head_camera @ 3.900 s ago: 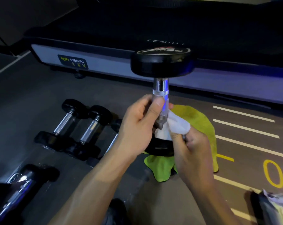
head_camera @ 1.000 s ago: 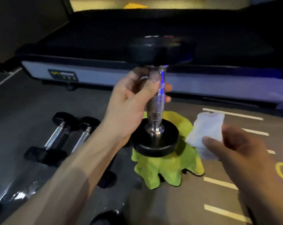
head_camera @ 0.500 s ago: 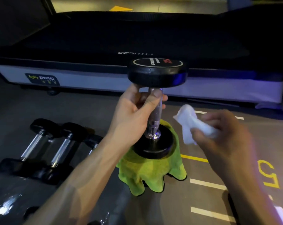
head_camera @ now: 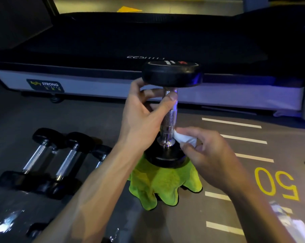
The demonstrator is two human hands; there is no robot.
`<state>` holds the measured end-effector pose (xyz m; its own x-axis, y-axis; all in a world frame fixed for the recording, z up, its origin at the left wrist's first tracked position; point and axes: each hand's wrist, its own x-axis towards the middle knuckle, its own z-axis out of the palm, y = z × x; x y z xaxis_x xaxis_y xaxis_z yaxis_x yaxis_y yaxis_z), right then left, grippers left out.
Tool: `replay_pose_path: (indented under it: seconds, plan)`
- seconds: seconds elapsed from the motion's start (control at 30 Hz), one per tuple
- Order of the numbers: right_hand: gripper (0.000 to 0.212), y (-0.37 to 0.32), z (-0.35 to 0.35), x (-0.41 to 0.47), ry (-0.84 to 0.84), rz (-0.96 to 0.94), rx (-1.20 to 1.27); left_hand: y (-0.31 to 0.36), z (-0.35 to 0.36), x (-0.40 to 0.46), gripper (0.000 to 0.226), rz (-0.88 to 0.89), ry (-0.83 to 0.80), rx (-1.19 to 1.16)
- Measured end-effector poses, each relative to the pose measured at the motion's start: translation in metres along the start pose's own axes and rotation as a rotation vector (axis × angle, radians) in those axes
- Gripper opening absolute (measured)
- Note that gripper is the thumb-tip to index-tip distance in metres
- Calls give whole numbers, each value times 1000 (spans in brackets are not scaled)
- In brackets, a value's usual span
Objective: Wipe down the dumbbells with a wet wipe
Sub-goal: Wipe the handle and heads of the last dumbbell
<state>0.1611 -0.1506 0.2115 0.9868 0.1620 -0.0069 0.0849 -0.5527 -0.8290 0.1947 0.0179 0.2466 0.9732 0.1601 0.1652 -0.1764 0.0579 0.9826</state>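
**Wipe at the lower collar of an upright dumbbell**

Nearest, along the bottom left edge: wet glare on the dark floor (head_camera: 43, 111) and part of a black weight head, mostly cut off. At lower right, a pale shiny packet (head_camera: 288, 223), blurred, beside white floor stripes and a yellow "50" (head_camera: 276, 184) painted upside down.

In the centre, a green cloth (head_camera: 164, 186) spread on the floor, bunched under the dumbbell (head_camera: 169, 118) standing upright on it, lower head down, upper head level with the treadmill edge. Left hand (head_camera: 143, 118) wrapped round the upper part of the chrome handle, thumb laid across its front, fingers curled behind and partly hidden by the upper head. Right hand (head_camera: 213, 155) at centre right, fingers pinching a folded white wet wipe (head_camera: 184, 138), its tip pressed against the shiny collar just above the lower head. Right forearm crossing the lower right, covering part of the stripes.

At left, three smaller dumbbells (head_camera: 43, 155) lying side by side on the floor, the third largely blocked by the left forearm.

Farthest, across the upper frame: a treadmill (head_camera: 113, 41) with black belt, grey side rail and a "STRONG" label (head_camera: 44, 84) at upper left.
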Motion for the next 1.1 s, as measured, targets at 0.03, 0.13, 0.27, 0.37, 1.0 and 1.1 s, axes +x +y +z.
replay_pose_path:
  seconds: [0.03, 0.13, 0.27, 0.37, 1.0, 1.1]
  plan:
    - [33, 1, 3, -1, 46, -9, -4, 1, -1, 1, 74, 14, 2, 22]
    - [32, 0, 9, -5, 143, -25, 66, 2, -6, 7, 102, 123, -34, 133]
    - [22, -3, 12, -7, 208, -80, 18, 5, -8, 13, 86, 236, -98, 261]
    - [16, -5, 13, -9, 256, -154, -45, 6, -10, 15, 73, 245, -100, 285]
    - [33, -28, 50, -18, 211, -381, -407, 1, -4, 24, 66, 278, -51, 284]
    - [33, -15, 21, -19, 96, -297, -231, 0, 0, 21, 65, 278, -54, 278]
